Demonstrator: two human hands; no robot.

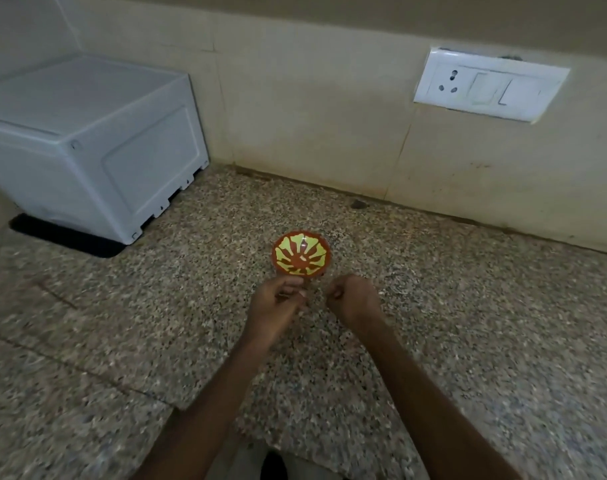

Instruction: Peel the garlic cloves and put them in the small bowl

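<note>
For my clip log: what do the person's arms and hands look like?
The left forearm and right forearm are bare to the frame's lower edge; no sleeves show. The left hand and right hand wear no gloves; no watch or bangle shows. Rings: too blurred to judge.

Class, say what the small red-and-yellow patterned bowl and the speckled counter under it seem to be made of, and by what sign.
The small red-and-yellow patterned bowl looks glossy, plastic or glazed ceramic: a bright highlight sits on its inside. The speckled counter looks like polished granite or terrazzo: fine brown, black and white grains.
</note>
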